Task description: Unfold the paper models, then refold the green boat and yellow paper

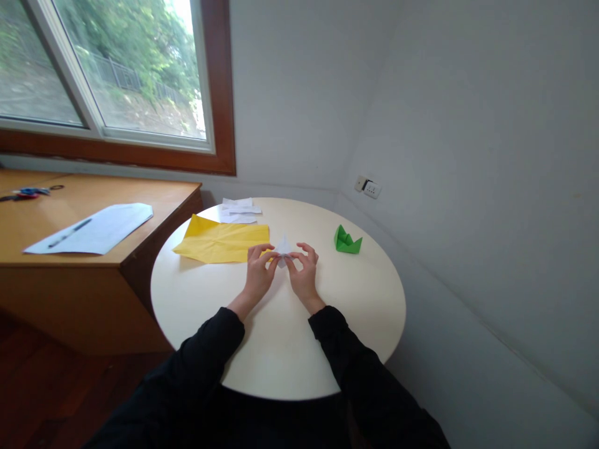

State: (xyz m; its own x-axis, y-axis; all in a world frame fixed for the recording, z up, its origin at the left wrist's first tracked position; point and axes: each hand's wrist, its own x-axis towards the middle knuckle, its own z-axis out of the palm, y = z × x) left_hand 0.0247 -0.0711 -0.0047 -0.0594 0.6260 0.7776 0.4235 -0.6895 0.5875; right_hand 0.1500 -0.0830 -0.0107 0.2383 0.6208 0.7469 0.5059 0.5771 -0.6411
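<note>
Between my two hands is a small folded piece of white paper point(284, 245), pointed at the top, held just over the round table. My left hand point(260, 269) pinches its left side between thumb and fingers. On the opposite side, my right hand point(303, 271) grips the paper the same way. The fingertips hide part of its lower folds. A creased yellow sheet of paper point(219, 240) lies flat just behind and left of my left hand. Off to the right stands a green folded paper boat point(347, 241), apart from both hands.
The round white table point(281, 349) bears everything near me. White paper pieces point(241, 211) lie at its back edge. On the wooden desk point(173, 206) at left are white sheets point(107, 227), a pen point(70, 232) and scissors point(32, 192). A wall socket point(372, 189) is behind.
</note>
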